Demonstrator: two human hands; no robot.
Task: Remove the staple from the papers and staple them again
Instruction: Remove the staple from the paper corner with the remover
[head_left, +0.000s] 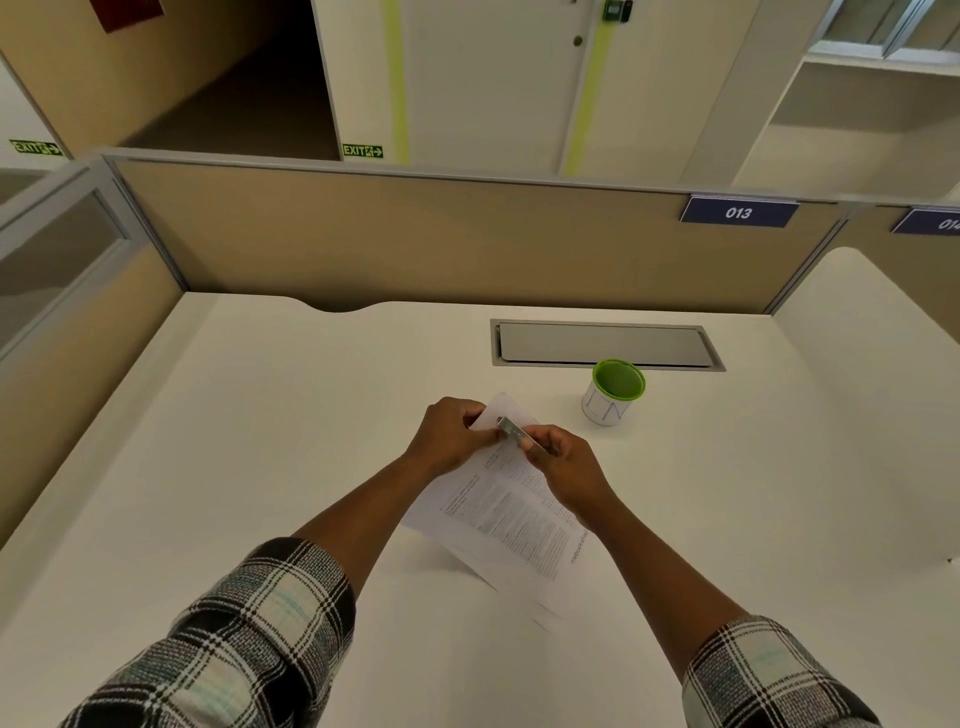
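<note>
head view: our hands meet over the papers' top corner.
our left hand (451, 435) pinches the papers (511, 512) above the white desk (260, 467); our right hand (563, 462) grips a small metal stapler (514, 433) against that corner. a green-rimmed cup (614, 392) stands nearby.

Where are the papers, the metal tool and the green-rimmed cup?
papers (511, 519): head view, middle of the printed top sheet.
metal tool (514, 432): head view, silver body between the hands.
cup (608, 410): head view, white outer wall below the green rim.
</note>
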